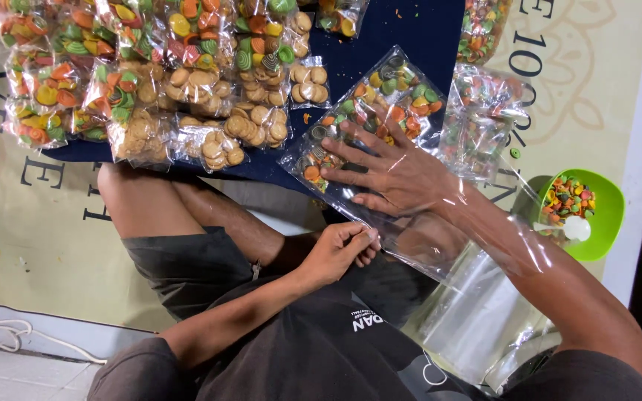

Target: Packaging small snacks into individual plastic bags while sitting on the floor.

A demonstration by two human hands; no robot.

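Left grip (339, 249) pinching clear bag (369, 126) open end, right hand (399, 174) flat w/ fingers spread on top, bag's long axis diagonal, upper right.

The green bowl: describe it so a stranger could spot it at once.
Start from the dark blue cloth piled with snack bags, then look right past the right hand. The green bowl sits there on the pale mat, the only open container, holding loose mixed-colour crackers and a white scoop.
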